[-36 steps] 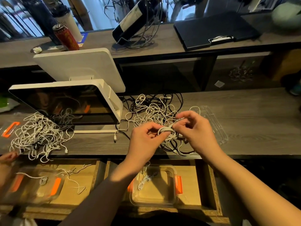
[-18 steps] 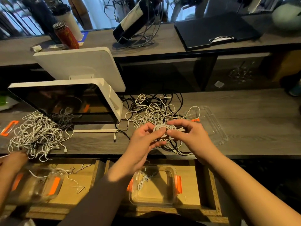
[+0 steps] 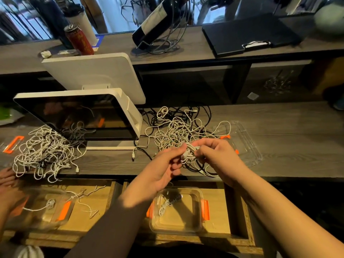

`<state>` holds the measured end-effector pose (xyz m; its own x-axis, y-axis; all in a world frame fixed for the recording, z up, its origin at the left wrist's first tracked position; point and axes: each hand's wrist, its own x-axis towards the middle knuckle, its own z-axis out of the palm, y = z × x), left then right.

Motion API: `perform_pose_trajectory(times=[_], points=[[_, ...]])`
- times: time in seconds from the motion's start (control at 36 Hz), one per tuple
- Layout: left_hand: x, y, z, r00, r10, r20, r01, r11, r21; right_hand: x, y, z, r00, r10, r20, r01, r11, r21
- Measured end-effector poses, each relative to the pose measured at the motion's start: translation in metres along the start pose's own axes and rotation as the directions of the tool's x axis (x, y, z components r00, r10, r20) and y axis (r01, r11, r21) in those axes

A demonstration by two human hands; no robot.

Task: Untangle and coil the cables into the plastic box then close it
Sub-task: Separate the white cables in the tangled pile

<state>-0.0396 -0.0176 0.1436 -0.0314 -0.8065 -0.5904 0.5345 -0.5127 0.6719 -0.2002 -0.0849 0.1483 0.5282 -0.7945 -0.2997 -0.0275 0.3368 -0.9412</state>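
box: one clear plastic box (image 3: 193, 226) with two orange clips, nearest, lies open in a wooden drawer (image 3: 240, 237) below the surface edge; a small white coil (image 3: 163, 208) and a dark item lie inside it.
left hand: the left hand (image 3: 162, 170) is above the drawer's far edge, thumb and curled fingers pinching one side of a small white bundle (image 3: 189, 152).
right hand: the right hand (image 3: 216, 155) is close beside the left, fingers curled, pinching the other side of the same bundle; the two hands nearly meet over it.
bundle: held just above the near edge of the tangle, strands trailing down into it.
tangle: one pile of white and black cables (image 3: 178, 131) lies on the surface (image 3: 288, 131) just beyond the hands.
lid: one clear lid (image 3: 245, 144) with orange clips lies flat on the surface, right of the tangle, partly behind the right hand.
second pile: another tangle (image 3: 42, 151) lies on the surface, far left.
second box: a blurred clear box (image 3: 46, 209) with orange clips lies in the left drawer, another person's hand (image 3: 7, 183) at its left.
screens: two white-framed screens (image 3: 78, 116) stand behind the left pile.
shelf: farther back, one red can (image 3: 80, 40), one bottle (image 3: 154, 21) in a wire holder and one black clipboard (image 3: 247, 34).
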Motion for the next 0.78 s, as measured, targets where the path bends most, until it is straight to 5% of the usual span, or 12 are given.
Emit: perform_pose_trajectory(times=[0.08, 0.19, 0.47, 0.69, 0.78], points=[[-0.003, 0.004, 0.000, 0.997, -0.057, -0.042, 0.062, 0.992, 0.109, -0.001, 0.000, 0.001, 0.997, -0.065, -0.037, 0.061, 0.993, -0.099], [-0.008, 0.004, -0.003, 0.977, 0.104, -0.186, -0.024, 0.920, 0.391, -0.003, 0.003, 0.000, 0.991, -0.126, -0.050, 0.110, 0.962, -0.252], [-0.016, 0.006, -0.004, 0.945, 0.319, -0.067, -0.111, 0.509, 0.854, -0.008, 0.014, 0.000, 0.989, -0.143, -0.043, 0.121, 0.933, -0.338], [-0.016, -0.008, -0.007, 0.934, 0.357, 0.030, -0.197, 0.443, 0.875, -0.005, 0.024, 0.003, 0.998, 0.012, -0.068, -0.024, 0.984, -0.175], [-0.016, -0.005, -0.011, 0.963, 0.263, 0.052, -0.201, 0.577, 0.792, -0.006, 0.018, 0.000, 0.995, 0.097, 0.010, -0.096, 0.994, -0.055]])
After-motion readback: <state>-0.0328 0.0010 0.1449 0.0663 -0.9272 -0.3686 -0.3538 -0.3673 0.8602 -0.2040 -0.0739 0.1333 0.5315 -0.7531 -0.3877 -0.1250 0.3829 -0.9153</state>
